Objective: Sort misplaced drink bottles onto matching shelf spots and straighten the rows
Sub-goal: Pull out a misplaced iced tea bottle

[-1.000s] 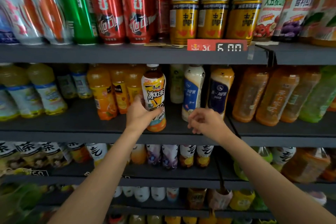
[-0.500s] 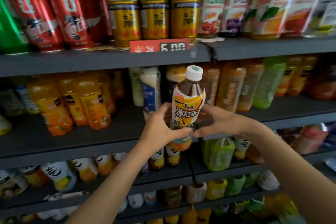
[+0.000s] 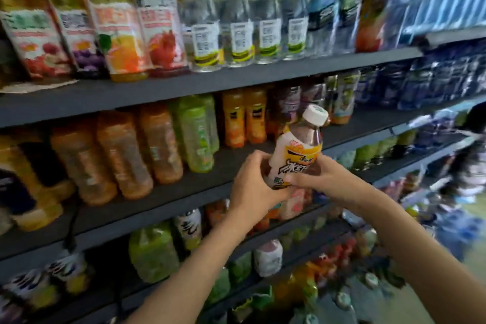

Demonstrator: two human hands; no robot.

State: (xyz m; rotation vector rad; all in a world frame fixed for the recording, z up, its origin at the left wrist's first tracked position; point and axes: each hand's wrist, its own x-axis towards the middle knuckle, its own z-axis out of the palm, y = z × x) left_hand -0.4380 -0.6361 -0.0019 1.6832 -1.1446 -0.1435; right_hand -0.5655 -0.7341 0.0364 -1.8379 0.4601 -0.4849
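An iced tea bottle (image 3: 299,150) with a white cap, dark tea and a yellow-orange label is in the air in front of the middle shelf, tilted slightly right. My left hand (image 3: 252,189) grips its lower body from the left. From the right, my right hand (image 3: 323,179) wraps its fingers round the label. Its bottom is hidden behind my hands.
Dark shelves (image 3: 210,81) run across the view, blurred by motion. Juice bottles (image 3: 118,34) and clear water bottles (image 3: 236,23) stand on the upper shelf. Orange bottles (image 3: 118,155) and green bottles (image 3: 197,134) fill the middle shelf. Lower shelves hold more drinks.
The bottle came off the middle shelf in my left hand, my right hand joined the grip, and the view swung right along the shelves with both hands carrying it.
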